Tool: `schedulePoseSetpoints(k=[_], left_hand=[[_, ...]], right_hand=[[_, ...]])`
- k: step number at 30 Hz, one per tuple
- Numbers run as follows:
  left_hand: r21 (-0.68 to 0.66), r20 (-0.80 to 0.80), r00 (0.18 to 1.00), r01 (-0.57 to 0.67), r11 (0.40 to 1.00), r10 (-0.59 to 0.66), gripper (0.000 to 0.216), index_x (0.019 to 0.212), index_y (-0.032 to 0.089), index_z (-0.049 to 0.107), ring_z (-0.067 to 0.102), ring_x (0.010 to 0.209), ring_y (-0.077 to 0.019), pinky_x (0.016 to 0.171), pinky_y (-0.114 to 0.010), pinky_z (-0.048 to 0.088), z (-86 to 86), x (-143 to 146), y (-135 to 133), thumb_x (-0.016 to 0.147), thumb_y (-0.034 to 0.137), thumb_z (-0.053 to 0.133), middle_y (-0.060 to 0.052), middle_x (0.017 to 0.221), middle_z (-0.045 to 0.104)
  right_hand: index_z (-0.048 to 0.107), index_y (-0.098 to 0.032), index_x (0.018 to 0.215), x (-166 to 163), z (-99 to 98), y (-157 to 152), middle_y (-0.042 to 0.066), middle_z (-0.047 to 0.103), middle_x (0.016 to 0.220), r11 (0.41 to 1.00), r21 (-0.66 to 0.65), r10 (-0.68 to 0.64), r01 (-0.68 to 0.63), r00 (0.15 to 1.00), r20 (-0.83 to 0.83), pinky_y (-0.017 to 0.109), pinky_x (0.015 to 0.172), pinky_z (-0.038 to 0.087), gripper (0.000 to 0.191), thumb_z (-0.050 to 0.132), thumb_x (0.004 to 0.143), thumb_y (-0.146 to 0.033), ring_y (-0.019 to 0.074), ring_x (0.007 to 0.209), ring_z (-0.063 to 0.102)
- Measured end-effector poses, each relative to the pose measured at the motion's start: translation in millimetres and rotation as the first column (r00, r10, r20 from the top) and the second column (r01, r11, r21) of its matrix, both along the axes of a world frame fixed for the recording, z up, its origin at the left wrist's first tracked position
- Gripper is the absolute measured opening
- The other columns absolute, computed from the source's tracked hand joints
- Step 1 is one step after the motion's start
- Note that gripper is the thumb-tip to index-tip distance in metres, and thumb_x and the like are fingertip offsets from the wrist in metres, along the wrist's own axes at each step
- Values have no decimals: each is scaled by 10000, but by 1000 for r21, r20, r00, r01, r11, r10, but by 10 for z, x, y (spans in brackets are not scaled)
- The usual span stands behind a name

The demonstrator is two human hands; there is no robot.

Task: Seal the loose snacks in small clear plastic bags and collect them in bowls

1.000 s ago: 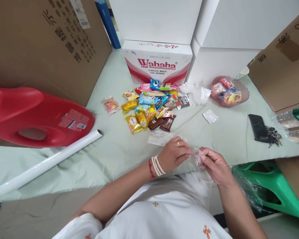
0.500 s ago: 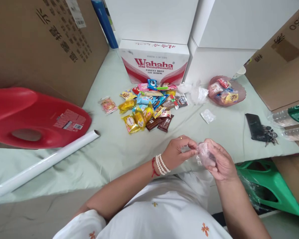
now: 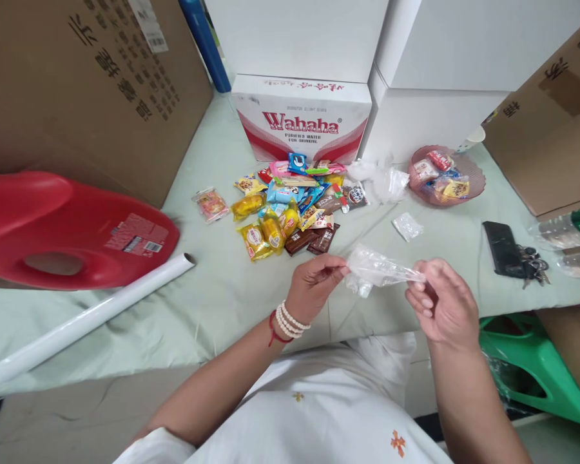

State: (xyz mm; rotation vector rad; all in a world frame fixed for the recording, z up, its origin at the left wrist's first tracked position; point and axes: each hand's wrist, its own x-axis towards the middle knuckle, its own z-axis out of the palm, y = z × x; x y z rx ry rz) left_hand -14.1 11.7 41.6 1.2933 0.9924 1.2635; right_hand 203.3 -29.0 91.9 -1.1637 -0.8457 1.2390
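Note:
My left hand [image 3: 314,280] and my right hand [image 3: 439,303] each pinch an end of a clear plastic bag [image 3: 379,269], which is stretched between them above the pale green cloth [image 3: 222,290]. The left wrist wears a white bead bracelet and a red thread. Just beyond my hands lies a pile of wrapped snacks [image 3: 290,206]: yellow packets, brown bars, blue and pink wrappers. One pink packet [image 3: 211,203] lies apart to its left.
A Wahaha box [image 3: 302,116] stands behind the pile, with white boxes and brown cartons around. A pink dish [image 3: 471,174] at right holds more snacks. Also here: small clear bag [image 3: 407,225], black phone with keys [image 3: 505,248], red stool [image 3: 72,225], white roll [image 3: 89,316], green stool [image 3: 536,367].
My hands have moved apart and a little up. The crumpled clear bag that they held close together is now pulled out long between them.

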Motion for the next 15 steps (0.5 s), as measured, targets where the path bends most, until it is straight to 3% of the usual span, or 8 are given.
schedulePoseSetpoints(k=[3,6,8,11,13,15], left_hand=[[316,-130,990,-14,949,58,146,988,212,755,693,870,-192,806,-345,566,211,-164,-13,957,297,641,-68,909,751],[507,-309,950,130,852,39,240,1068,232,745,708,950,-203,869,-379,573,188,-390,-55,945,151,556,-80,1001,767],[450,-451,893,223,865,4,277,1065,227,744,708,961,-202,857,-373,579,-7,-532,-99,923,126,529,-89,1044,768],[206,-674,737,262,943,-58,201,943,215,754,690,1003,-231,867,-402,570,-345,-663,-183,922,222,554,-102,1111,761],[129,-737,675,167,977,-18,229,866,206,734,663,1009,-245,893,-428,548,-441,-659,-233,959,303,549,-105,1080,748],[170,-734,668,4,985,124,267,860,197,697,632,981,-245,889,-427,532,-408,-574,-260,990,359,529,-106,1009,711]], right_hand=[[653,-239,834,-62,-30,-148,29,621,862,973,229,-51,-11,963,263,244,448,442,170,714,932,-363,92,528,531],[712,-239,905,-133,-227,-184,76,684,1016,969,173,86,-175,901,426,310,602,550,111,718,926,-347,154,680,644],[717,-222,872,-185,-453,-132,90,702,1042,976,47,174,-212,892,418,320,706,566,191,687,945,-396,180,792,673],[704,-203,796,-266,-816,-60,89,721,991,979,-74,206,-192,906,371,306,793,547,309,675,938,-476,192,887,674],[702,-199,782,-313,-979,-65,88,720,995,977,-98,214,-191,906,364,298,824,532,331,671,936,-490,193,925,671],[704,-200,786,-343,-1044,-98,88,712,1012,975,-92,221,-201,901,373,288,831,522,326,659,947,-480,195,964,666]])
